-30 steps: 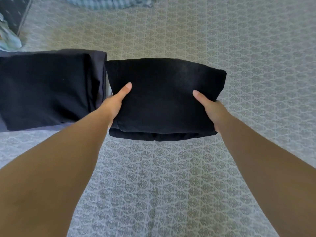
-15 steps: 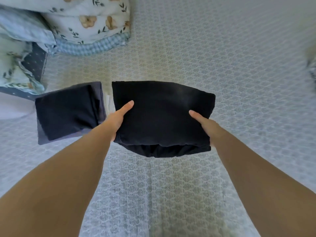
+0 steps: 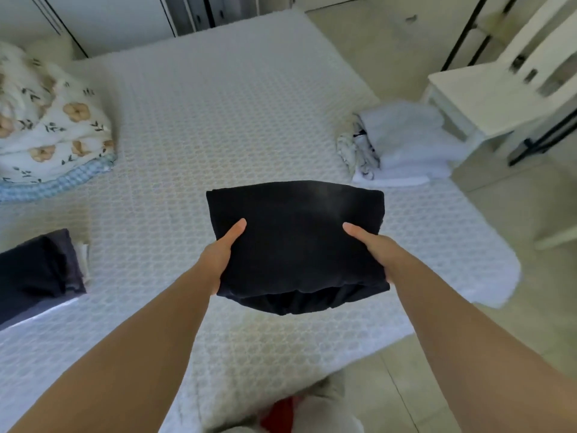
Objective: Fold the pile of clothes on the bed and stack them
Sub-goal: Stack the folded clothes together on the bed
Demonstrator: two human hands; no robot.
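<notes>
A folded black garment (image 3: 296, 235) hangs in the air above the bed (image 3: 218, 120). My left hand (image 3: 218, 254) grips its left edge, thumb on top and fingers hidden underneath. My right hand (image 3: 371, 245) grips the right edge the same way. A folded dark navy stack (image 3: 34, 273) lies on the bed at the far left. A stack of folded white clothes (image 3: 406, 142) sits at the bed's right edge, beyond my right hand.
A floral duvet bundle (image 3: 46, 132) lies at the upper left of the bed. A white chair (image 3: 499, 89) stands on the floor to the right. Something red and white (image 3: 290, 410) shows at the bottom edge near the bed's foot.
Both hands have lifted the black garment off the bed and carried it right, away from the navy stack. My view has risen and now takes in the white stack and chair.
</notes>
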